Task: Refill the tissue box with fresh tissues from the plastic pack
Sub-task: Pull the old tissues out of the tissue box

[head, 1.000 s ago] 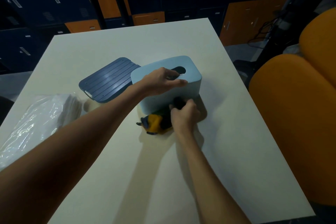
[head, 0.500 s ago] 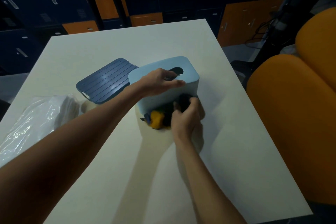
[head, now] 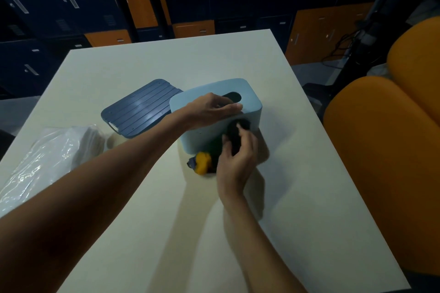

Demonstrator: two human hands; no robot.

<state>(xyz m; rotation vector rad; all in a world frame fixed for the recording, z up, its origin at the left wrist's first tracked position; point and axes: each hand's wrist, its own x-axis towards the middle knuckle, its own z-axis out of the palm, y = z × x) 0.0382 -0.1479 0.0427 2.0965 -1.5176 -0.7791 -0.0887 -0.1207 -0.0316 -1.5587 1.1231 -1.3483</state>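
Emptying the box (head: 202,138) looks like the step in hand. The left grip (head: 212,108) is lying flat on the box top beside the slot, fingers straight, pinning the box near the middle of the bench (head: 297,173). The right grip (head: 238,157) is curling round a dark wad (head: 234,135) at the box's near wall. A yellow wad (head: 203,162) is lying against the near bottom edge; I cannot tell what either wad is. The ribbed base (head: 140,108) is lying just left of the box, and the pack (head: 47,162) is waiting at the left edge, well apart. To do this well, the left should be pressing steadily while the right is drawing the wad low toward the near edge, so the box is not tipping.
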